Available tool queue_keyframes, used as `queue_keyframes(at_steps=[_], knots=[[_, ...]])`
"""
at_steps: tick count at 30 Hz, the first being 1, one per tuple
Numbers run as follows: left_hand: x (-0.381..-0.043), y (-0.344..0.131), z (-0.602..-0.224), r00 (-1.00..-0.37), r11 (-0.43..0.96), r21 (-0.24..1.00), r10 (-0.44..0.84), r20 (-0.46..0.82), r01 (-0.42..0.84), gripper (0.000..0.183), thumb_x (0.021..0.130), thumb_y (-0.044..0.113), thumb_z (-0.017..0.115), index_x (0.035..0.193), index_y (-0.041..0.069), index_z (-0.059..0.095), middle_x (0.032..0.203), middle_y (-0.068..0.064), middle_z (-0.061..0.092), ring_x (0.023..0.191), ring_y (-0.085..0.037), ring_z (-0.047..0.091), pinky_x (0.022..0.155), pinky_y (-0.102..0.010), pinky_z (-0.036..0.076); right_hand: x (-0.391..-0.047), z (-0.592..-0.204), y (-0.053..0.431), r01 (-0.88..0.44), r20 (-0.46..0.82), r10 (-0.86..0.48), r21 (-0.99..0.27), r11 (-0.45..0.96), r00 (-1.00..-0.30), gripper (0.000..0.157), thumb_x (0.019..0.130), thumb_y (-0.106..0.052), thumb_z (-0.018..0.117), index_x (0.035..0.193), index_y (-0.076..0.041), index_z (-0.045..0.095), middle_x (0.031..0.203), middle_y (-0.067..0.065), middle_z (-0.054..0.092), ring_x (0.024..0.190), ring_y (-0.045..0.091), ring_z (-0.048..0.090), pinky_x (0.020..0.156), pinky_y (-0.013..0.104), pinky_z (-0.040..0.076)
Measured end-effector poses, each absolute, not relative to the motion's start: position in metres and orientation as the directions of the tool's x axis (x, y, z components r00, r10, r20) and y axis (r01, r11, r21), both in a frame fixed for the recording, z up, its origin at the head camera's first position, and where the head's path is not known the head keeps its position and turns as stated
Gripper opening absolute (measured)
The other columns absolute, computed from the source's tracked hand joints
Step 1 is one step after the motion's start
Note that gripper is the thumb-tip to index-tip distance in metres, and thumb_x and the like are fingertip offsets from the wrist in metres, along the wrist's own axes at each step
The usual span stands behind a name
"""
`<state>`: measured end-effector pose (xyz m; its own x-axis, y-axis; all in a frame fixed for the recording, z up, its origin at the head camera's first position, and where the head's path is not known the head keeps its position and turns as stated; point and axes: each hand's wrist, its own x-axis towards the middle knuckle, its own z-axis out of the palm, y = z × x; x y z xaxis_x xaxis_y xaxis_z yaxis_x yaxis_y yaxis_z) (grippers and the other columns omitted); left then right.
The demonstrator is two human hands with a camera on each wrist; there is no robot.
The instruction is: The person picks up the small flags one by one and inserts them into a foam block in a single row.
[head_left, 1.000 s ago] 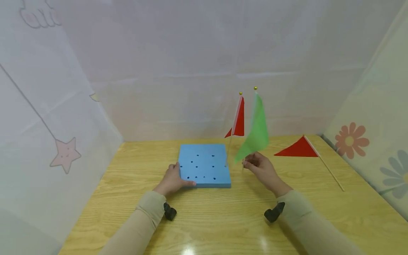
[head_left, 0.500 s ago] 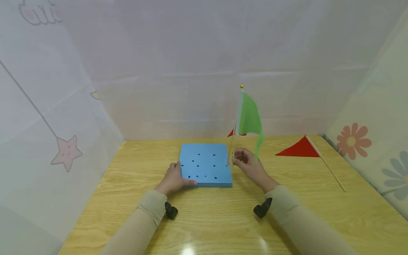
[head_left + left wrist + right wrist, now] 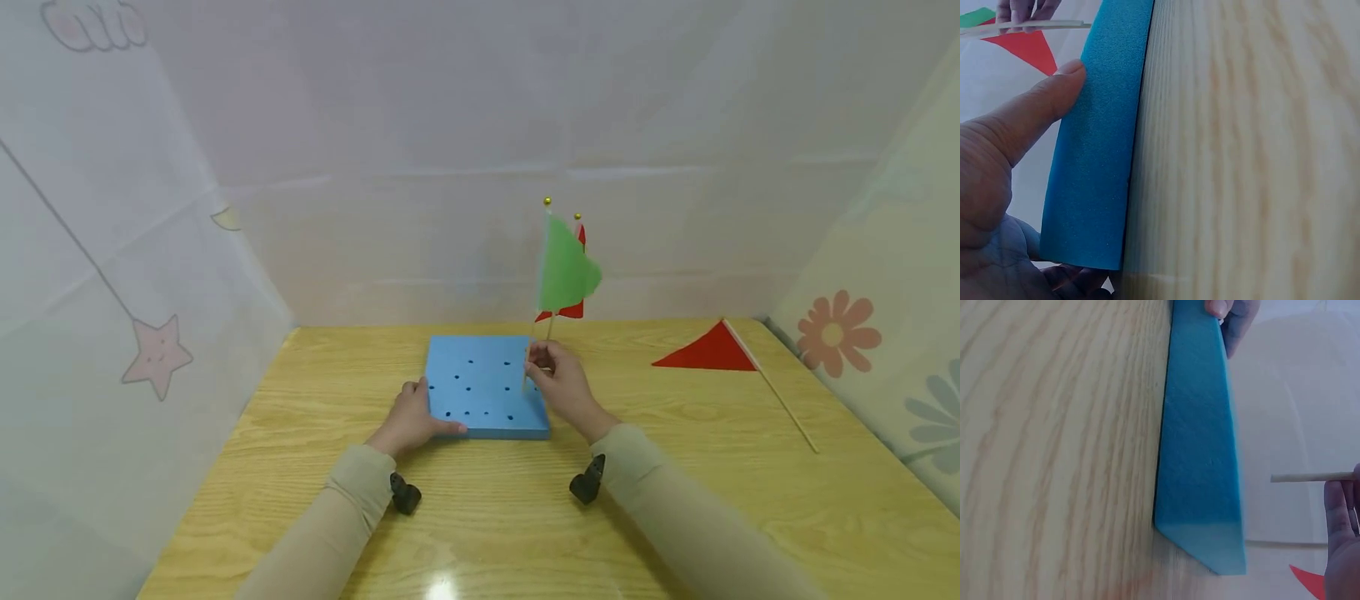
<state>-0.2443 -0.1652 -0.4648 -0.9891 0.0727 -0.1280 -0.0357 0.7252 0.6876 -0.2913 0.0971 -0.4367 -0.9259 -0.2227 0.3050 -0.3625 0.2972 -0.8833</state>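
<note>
In the head view my left hand (image 3: 411, 421) holds the near left corner of a blue foam board (image 3: 483, 375) dotted with several small holes. Its thumb (image 3: 1047, 100) lies along the board's front side. My right hand (image 3: 564, 383) pinches the stick of a green flag (image 3: 566, 271) with a gold ball on top. The right wrist view shows the lower end of that stick (image 3: 1297, 478) apart from the board and above it. A red flag (image 3: 573, 312) stands at the board's right edge, partly hidden behind the green flag and my right hand.
Another red flag (image 3: 708, 354) lies on the wooden table (image 3: 480, 517) to the right, its stick pointing toward the near right. White sheets (image 3: 420, 167) printed with cartoon figures close off the back and sides.
My right hand has carried the green flag leftward, from beside the board to over its right part. The left hand has kept its hold on the board.
</note>
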Motion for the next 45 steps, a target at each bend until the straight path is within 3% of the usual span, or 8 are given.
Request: queue_keyframes(at_steps=[7,16,45], knots=[[-0.244,-0.164,-0.468,-0.990,0.722,0.691,0.063,-0.122,-0.040,0.126,0.077,0.046,0.092,0.160,-0.011,0.016,0.158,-0.036,0.026,0.144,-0.049,0.033,0.113,-0.057,0.037,-0.295,-0.441,0.085,-0.404,0.347,-0.219,-0.854,0.327,-0.912,0.019,0.100,0.004,0.063,0.117,0.011,0.060,0.109,0.020,0.065,0.103,0.034,0.064,0.087,0.037,0.056],[-0.244,-0.161,-0.469,-0.989,0.724,0.689,0.080,-0.123,-0.027,0.126,0.078,0.048,0.091,0.160,-0.011,0.016,0.158,-0.036,0.026,0.145,-0.049,0.032,0.113,-0.057,0.036,-0.295,-0.445,0.083,-0.406,0.356,-0.199,-0.841,0.358,-0.913,0.017,0.101,0.002,0.063,0.117,0.008,0.061,0.109,0.019,0.066,0.104,0.035,0.064,0.088,0.044,0.055],[-0.243,-0.152,-0.469,-0.990,0.720,0.694,0.092,-0.104,-0.006,0.127,0.077,0.047,0.092,0.160,-0.012,0.016,0.156,-0.036,0.028,0.143,-0.048,0.035,0.112,-0.056,0.037,-0.294,-0.457,0.086,-0.386,0.328,-0.205,-0.812,0.437,-0.922,0.013,0.101,0.000,0.063,0.113,0.004,0.062,0.107,0.016,0.067,0.103,0.032,0.065,0.088,0.047,0.056]])
